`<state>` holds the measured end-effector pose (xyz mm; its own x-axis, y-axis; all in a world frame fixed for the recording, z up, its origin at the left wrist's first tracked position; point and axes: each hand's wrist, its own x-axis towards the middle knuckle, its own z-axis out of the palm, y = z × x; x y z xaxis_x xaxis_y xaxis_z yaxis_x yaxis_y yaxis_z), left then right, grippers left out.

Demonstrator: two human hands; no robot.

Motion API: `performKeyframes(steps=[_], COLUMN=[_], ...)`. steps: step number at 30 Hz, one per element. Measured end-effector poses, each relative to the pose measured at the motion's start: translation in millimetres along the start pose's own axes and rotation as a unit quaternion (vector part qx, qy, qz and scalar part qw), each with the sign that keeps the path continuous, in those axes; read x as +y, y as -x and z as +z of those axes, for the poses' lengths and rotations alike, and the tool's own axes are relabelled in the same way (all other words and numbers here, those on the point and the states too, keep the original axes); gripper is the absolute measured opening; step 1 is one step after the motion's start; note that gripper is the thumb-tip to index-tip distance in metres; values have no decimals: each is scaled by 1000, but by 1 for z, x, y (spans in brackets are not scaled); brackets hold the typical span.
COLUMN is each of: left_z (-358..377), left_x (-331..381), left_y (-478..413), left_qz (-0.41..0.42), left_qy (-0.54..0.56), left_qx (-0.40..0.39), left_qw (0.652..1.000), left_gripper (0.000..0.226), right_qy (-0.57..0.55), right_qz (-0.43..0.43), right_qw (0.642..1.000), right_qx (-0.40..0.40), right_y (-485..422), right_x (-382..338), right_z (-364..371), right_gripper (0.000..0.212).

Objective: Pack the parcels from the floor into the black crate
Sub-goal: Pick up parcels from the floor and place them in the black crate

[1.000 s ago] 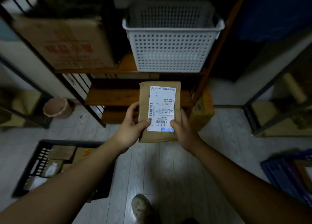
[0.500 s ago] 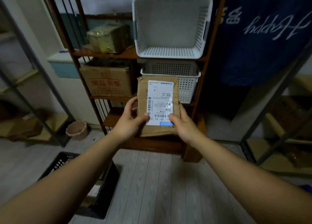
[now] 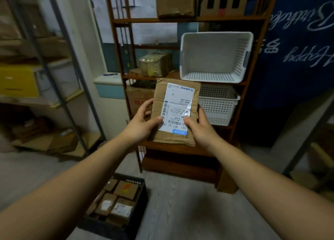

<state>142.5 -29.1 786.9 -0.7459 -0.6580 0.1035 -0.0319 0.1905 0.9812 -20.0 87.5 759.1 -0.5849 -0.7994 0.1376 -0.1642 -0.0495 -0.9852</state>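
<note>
Both hands up in front of the chest, holding one brown parcel [image 3: 173, 113] upright, label [image 3: 178, 107] facing the camera, print upside down. Left hand [image 3: 141, 125] grips the parcel's left edge: thumb pressed on the front near the label's lower left corner, fingers wrapped behind. Right hand [image 3: 200, 129] grips the right edge the same way, thumb on the label's lower right, fingers behind. Firm two-handed hold, parcel well above the floor.

Crate [image 3: 139, 201] is on the floor, near left, below the left forearm. Already holds several brown parcels packed flat, a few with white labels up. Held parcel is well apart from it, higher and to the right.

Behind the parcel, far centre: wooden shelf [image 3: 188, 20] with two white baskets [image 3: 215, 57] on its right side, one above the other, and cardboard boxes [image 3: 175, 2] on the left and top levels. Metal rack [image 3: 59, 46] far left, blurred. Blue cloth [image 3: 296, 46] with white lettering far right.
</note>
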Motion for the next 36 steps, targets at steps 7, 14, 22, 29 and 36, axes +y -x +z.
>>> performKeyframes(steps=[7, 14, 22, 29, 36], left_z=[-134, -245, -296, -346, -387], left_x=[-31, -61, -109, -125, -147], left_y=[65, 111, 90, 24, -34], left_qz=[-116, -167, -221, -202, -246], left_qy=[-11, 12, 86, 62, -70], left_qx=[18, 37, 156, 181, 119], left_qw=[993, 985, 959, 961, 959], left_gripper=[74, 60, 62, 47, 44], right_qy=[-17, -72, -92, -107, -118], right_qz=[27, 68, 123, 123, 156], right_qw=[998, 994, 988, 986, 974], right_qx=[-53, -35, -19, -36, -111], right_y=[2, -5, -45, -123, -176], right_x=[2, 9, 33, 58, 88], right_z=[142, 243, 311, 349, 394], right_gripper=[62, 71, 60, 63, 81])
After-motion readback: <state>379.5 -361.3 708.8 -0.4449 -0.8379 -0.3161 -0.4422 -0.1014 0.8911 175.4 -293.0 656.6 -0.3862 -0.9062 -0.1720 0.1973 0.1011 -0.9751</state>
